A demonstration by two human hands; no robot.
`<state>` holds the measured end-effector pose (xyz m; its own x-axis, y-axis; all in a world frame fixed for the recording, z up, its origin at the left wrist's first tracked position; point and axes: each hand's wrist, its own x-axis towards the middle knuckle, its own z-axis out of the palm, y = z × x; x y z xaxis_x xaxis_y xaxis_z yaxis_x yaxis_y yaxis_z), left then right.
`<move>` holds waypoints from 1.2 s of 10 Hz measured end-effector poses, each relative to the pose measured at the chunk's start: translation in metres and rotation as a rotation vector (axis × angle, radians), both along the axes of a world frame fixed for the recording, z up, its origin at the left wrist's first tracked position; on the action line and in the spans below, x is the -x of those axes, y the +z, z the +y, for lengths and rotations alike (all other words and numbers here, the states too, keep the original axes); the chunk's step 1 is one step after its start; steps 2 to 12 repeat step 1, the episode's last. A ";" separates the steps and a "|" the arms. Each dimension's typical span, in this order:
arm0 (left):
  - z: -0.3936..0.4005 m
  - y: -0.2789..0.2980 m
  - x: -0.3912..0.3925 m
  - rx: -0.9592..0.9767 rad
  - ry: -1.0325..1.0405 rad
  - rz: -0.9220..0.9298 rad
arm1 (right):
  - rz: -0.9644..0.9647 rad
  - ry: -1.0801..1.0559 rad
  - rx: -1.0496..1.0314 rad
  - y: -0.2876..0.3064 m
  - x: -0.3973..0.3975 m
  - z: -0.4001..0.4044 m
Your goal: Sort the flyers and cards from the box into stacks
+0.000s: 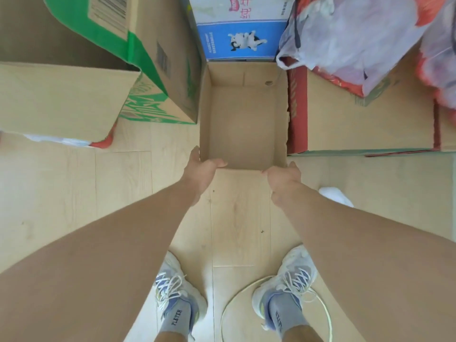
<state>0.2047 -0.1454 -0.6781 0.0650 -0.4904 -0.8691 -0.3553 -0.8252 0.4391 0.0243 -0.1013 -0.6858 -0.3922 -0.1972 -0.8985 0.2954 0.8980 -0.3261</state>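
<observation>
An open brown cardboard box (pixel 243 119) stands on the pale wood floor straight ahead, and its inside shows nothing but bare cardboard. My left hand (pixel 203 166) grips the box's near left corner, thumb over the rim. At the near right corner my right hand (pixel 283 175) grips the rim in the same way. No flyers or cards show anywhere in view.
A large green-printed carton (pixel 158 77) stands to the left, a red-edged carton (pixel 365 114) with plastic bags (pixel 350 33) on it to the right, a blue-and-white box (pixel 240 33) behind. My two shoes and a looped white cord (pixel 325 309) lie near my feet.
</observation>
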 end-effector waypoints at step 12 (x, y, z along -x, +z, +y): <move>-0.013 0.012 0.006 0.044 -0.016 -0.012 | 0.012 0.012 0.007 0.016 0.005 -0.014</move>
